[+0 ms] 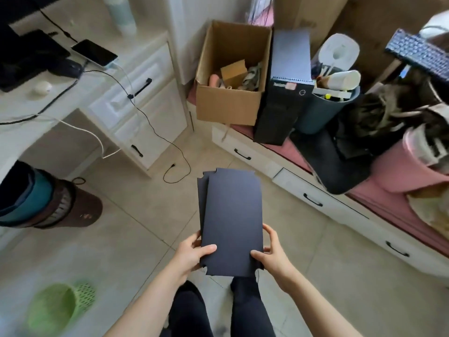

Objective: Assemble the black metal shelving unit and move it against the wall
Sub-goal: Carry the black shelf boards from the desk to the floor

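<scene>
While the tiled floor (136, 210) lies below, two stacked black shelf panels (232, 220) are held flat at their near end, pinched on the left edge by the left hand (192, 255) and on the right edge by the right hand (273, 254), thumbs on top.

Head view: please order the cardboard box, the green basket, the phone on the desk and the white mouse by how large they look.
1. cardboard box
2. green basket, blurred and nearer the camera, so this rank is unsure
3. phone
4. white mouse
</scene>
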Demonstrator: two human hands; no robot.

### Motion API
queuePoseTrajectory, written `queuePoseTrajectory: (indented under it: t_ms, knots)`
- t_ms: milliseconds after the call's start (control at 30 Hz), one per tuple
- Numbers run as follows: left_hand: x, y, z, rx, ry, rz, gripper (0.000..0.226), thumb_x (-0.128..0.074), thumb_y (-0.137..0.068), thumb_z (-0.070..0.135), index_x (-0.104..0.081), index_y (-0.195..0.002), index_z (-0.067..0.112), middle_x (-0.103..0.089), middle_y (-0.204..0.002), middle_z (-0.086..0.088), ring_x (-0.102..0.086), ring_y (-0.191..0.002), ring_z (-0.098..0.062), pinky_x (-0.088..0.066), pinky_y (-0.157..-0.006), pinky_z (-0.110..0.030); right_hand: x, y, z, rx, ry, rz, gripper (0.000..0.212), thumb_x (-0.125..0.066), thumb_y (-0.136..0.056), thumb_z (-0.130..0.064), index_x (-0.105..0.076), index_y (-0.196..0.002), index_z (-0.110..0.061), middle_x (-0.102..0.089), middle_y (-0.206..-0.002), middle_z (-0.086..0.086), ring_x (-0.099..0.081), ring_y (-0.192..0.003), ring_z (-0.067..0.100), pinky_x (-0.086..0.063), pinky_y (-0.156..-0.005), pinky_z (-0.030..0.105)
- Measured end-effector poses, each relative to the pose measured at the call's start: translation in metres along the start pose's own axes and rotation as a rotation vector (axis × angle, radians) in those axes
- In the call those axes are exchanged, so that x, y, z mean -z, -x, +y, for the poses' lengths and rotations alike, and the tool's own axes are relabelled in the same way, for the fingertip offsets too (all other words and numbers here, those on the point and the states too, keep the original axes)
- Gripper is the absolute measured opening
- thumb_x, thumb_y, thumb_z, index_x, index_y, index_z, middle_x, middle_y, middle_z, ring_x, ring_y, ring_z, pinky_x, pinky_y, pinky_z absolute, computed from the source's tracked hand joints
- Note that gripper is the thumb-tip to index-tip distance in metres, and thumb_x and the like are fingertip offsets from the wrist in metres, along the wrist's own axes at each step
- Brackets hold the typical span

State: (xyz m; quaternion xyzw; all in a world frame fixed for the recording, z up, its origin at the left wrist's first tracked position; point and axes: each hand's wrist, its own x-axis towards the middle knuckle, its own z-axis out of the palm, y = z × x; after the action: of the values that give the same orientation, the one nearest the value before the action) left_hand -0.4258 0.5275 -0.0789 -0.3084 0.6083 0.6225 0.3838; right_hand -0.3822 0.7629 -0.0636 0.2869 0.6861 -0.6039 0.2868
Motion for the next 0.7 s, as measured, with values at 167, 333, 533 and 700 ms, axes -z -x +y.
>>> queuePoseTrajectory:
  t_ms: [167,333,533,700]
  knots:
    - [-0.061,-0.053,-0.004,0.060,-0.049,-0.018,0.067,-0.078,-0.086,0.007,-0.051,-0.145,0.021,-0.068,-0.128,0.003,-0.069,-0.110,-0.023,-0.057,-0.093,-0.046,0.059,-0.037,0.029,-0.041,-0.033,0.014,0.074,-0.058,-0.092,-0.002,-0.024,-0.143,-0.043,-0.058,-0.073,0.010,-0.054,-0.057,0.014,-0.048,-0.054,0.026]
    - [-0.094,-0.118,-0.012,0.100,-0.100,-0.045,0.065,-0.075,-0.088,0.007,-0.050,-0.145,0.024,-0.067,-0.130,0.006,-0.069,-0.110,-0.017,-0.059,-0.077,-0.034,0.088,-0.095,0.075,-0.088,-0.133,0.008,0.072,-0.058,-0.093,-0.006,-0.024,-0.140,-0.049,-0.066,-0.081,0.009,-0.062,-0.063,0.013,-0.050,-0.056,0.023]
    - [-0.107,-0.220,-0.044,0.156,-0.159,-0.055,0.067,-0.073,-0.090,0.006,-0.046,-0.148,0.024,-0.064,-0.133,0.008,-0.066,-0.115,-0.017,-0.057,-0.076,-0.033,0.094,-0.183,0.133,-0.157,-0.195,0.041,0.074,-0.058,-0.093,-0.003,-0.025,-0.145,-0.043,-0.068,-0.094,0.026,-0.066,-0.071,0.021,-0.057,-0.067,0.034]
    - [-0.099,-0.317,-0.087,0.240,-0.194,-0.071,0.063,-0.072,-0.091,0.010,-0.046,-0.147,0.021,-0.066,-0.131,0.006,-0.065,-0.117,-0.019,-0.054,-0.095,-0.043,0.091,-0.268,0.184,-0.188,-0.202,0.050,0.071,-0.058,-0.093,0.000,-0.029,-0.145,-0.037,-0.072,-0.069,0.002,-0.072,-0.066,0.016,-0.055,-0.060,0.024]
